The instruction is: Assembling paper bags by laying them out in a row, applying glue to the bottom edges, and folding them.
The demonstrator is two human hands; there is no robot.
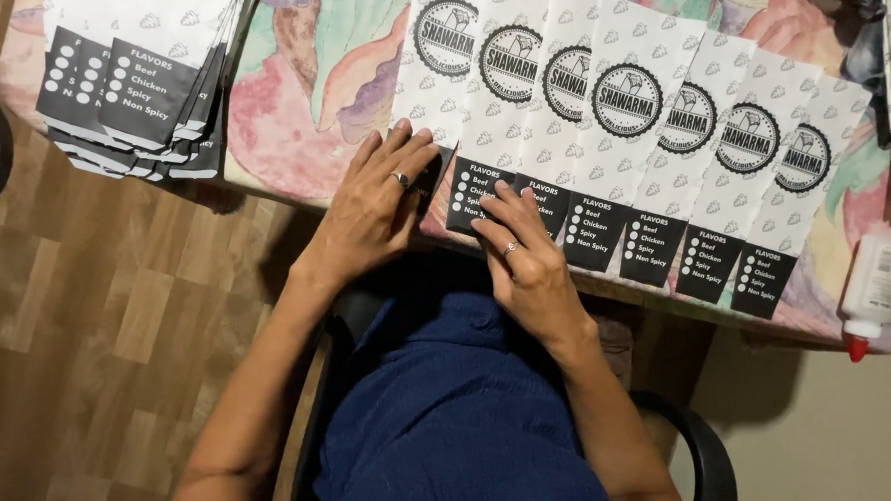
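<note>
Paper sleeves (pixel 601 143), white with a small grey pattern, a round black emblem and a black printed panel at the near end, lie overlapped in a fanned row along the near edge of the table (pixel 299 97), and both hands rest on the left end of that row. The left hand (pixel 374 209) lies flat with its fingers straight and close together, a ring on one finger, the fingertips pressing on the lower edge of the leftmost sleeve where its black panel starts. The right hand (pixel 526 257) also lies palm down, fingers slightly spread, a ring on one finger, its fingertips on the black panels of the next two sleeves just beside the left hand; neither hand pinches or lifts anything. From there the row runs to the right and slightly nearer, each sleeve covering part of its neighbour. The table carries a cloth with large pink, green and purple shapes. At its far left corner sits a stack of the same sleeves (pixel 138 79), well apart from the hands. At the right edge a white glue bottle (pixel 873 287) with a red tip lies pointing off the table. Below the hands is the person's dark blue garment (pixel 453 410), a black chair (pixel 710 459) and a wooden floor (pixel 98 326).
</note>
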